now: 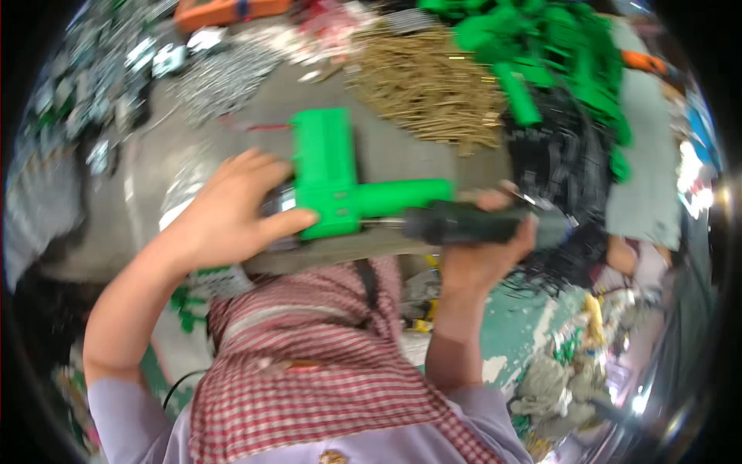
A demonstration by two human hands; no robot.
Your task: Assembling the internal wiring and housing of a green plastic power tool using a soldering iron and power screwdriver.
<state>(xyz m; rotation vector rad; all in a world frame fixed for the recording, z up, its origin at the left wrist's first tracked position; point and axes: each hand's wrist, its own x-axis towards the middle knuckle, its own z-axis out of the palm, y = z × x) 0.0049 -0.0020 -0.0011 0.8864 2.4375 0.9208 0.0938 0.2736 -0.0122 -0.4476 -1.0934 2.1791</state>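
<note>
A bright green plastic housing (323, 162) with a handle-like arm pointing right lies at the table's front edge. My left hand (243, 201) grips it from the left, thumb on its lower front and fingers behind. Between that hand and the housing shows a shiny, blurred silver part (280, 201). In my right hand (491, 251) is a dark power screwdriver (471, 224), held level with fingers wrapped round its body. Its thin metal bit (381, 222) reaches left to the lower right side of the housing; blur hides whether it sits in a screw.
Brass-coloured rods (425, 81) are heaped at the back middle, thin silver pieces (224, 81) to their left. Green plastic parts (572, 54) and black cables (553, 155) pile up at right. Clear plastic bags (42, 201) lie far left. An orange object (232, 11) sits at the back.
</note>
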